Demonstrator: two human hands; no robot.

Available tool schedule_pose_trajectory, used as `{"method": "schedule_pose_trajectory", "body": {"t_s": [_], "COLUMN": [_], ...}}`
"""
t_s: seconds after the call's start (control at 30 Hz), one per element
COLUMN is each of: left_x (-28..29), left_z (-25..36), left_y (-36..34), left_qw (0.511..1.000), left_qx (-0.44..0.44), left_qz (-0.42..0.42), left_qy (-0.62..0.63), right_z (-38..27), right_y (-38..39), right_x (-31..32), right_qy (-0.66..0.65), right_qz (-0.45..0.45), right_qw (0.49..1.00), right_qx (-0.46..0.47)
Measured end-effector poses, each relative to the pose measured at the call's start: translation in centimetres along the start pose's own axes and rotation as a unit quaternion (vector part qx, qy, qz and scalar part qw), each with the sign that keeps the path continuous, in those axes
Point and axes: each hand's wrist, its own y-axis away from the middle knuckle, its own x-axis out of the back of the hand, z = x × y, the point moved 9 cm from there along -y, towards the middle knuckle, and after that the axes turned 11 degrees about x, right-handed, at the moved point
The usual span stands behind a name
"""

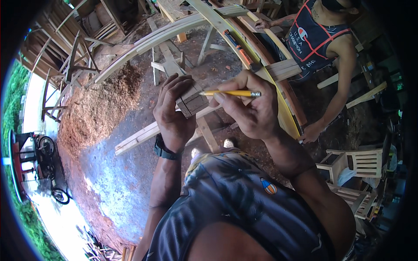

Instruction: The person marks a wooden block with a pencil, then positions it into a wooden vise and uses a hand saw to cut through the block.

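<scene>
My left hand (173, 111) is wrapped round a short wooden block (193, 102), holding it up in front of my chest. Dark lines run across the block's near face. Between the thumb and fingers of my right hand (250, 104) is a yellow pencil (235, 93), its eraser end toward the right. The pencil's tip meets or nearly meets the block's right upper edge; I cannot tell whether it touches. A dark watch (164, 148) sits on my left wrist.
Long boards (191, 21) rest on trestles ahead, with an orange-and-black tool (237, 48) on them. At the right another person (322, 39) handles a yellow-edged board (285, 108). Sawdust (102, 100) lies heaped at left. Wooden chairs (365, 163) stand at right, a motor tricycle (37, 161) outside.
</scene>
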Motion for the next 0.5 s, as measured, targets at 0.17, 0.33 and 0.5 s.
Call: {"method": "schedule_pose_trajectory", "body": {"t_s": [0.17,0.33,0.5], "left_x": [-0.1,0.0,0.0], "left_z": [-0.2,-0.6,-0.4], "left_y": [0.0,-0.3,-0.3], "left_qw": [1.000,1.000,1.000], "left_qx": [0.001,0.015,0.013], "left_qz": [0.003,-0.003,-0.006], "left_qy": [-0.011,0.015,-0.005], "right_z": [0.3,0.4,0.2], "right_y": [-0.3,-0.4,-0.9], "right_x": [-0.7,-0.7,-0.7], "right_qy": [0.050,0.074,0.067], "right_qz": [-0.050,-0.067,-0.053], "right_qw": [0.997,0.995,0.996], "right_qx": [0.002,-0.012,0.020]}}
